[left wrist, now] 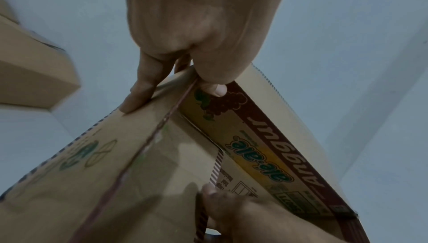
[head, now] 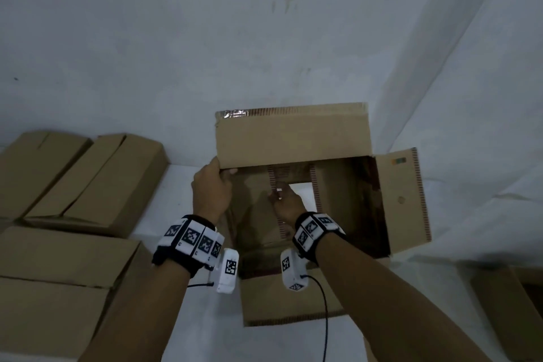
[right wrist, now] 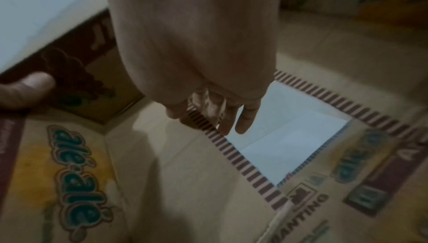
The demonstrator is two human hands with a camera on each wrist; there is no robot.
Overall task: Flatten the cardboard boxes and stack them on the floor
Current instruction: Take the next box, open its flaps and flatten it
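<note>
Left hand (head: 210, 189) pinches the top corner of the open brown printed cardboard box (head: 293, 138), thumb (left wrist: 214, 89) inside on the printed wall, fingers (left wrist: 139, 93) outside on the neighbouring panel. Right hand (head: 286, 204) is down inside the box, fingertips (right wrist: 243, 124) curled over the striped edge of a bottom flap (right wrist: 176, 155), with a bit of clear tape seemingly caught between them; grasp looks like a hook-and-pull, not fully clear through the blur.

Step in hand, my read: opening the bottom of the box so it can collapse. Bottom flaps already parted, white floor (right wrist: 284, 137) showing through the gap. Next move likely needs the remaining bottom flaps pulled free, then opposite corners pushed together to fold the tube flat. Left hand would have to keep the wall steady while the right pulls.

Box sits at 12 o'clock from the hands, near the wall (head: 264, 23), top flaps splayed: one up at 12, one out at 3, one toward the person at 6. Nothing inside except the right hand.

Other plain brown cardboard boxes (head: 88, 179) at 9 to 10 o'clock, still boxy, closed, contents not visible. One more brown box (head: 511, 308) at 4 o'clock, partly cut off. No flattened stack in view.
</note>
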